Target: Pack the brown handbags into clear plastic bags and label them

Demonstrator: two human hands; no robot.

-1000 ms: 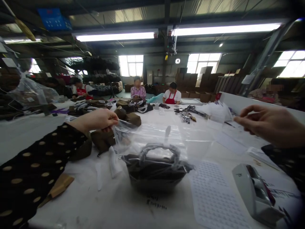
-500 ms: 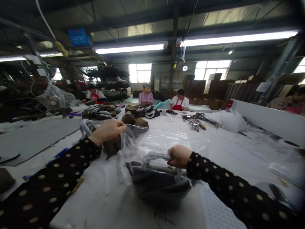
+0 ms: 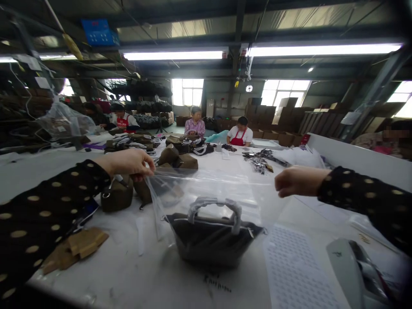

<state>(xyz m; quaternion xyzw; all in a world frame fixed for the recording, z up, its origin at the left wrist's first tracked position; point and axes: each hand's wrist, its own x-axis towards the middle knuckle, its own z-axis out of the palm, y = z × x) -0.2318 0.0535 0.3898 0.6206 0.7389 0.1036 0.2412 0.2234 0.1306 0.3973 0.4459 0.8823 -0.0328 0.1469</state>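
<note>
- While the left hand [image 3: 141, 166] pinches the left end of the clear plastic bag's [image 3: 206, 182] upper edge, its thumb and fingers are closed with only the thin film between them.
- The right hand [image 3: 298, 181] is curled shut at the other end of that edge; the film runs up to its fingers and seems held there, though the exact contact is hard to see.
- The dark handbag [image 3: 209, 242] sits upright in the near middle of the white table [image 3: 135, 283], behind the film and apparently inside it; how far its base is enclosed, I cannot tell.
- Its wrapped handles [image 3: 214, 204] stand up below the stretched edge, between the two hands. If the film were pulled askew, it could catch on them and loosen their wrapping.
- The metal fitting [image 3: 265, 231] at the handbag's right end juts outward, and could snag or pierce such thin plastic under a hard tug.
- Uneven tension is another risk: should one pinch slip, the edge would sag on that side and the handbag might tip.
- To the right, the printed sheet [image 3: 294, 266] lies close beside the handbag, so a trailing fold could drag it. At near left, loose brown pieces [image 3: 85, 244] lie below the left forearm, where a sleeve [image 3: 48, 210] could brush them.
</note>
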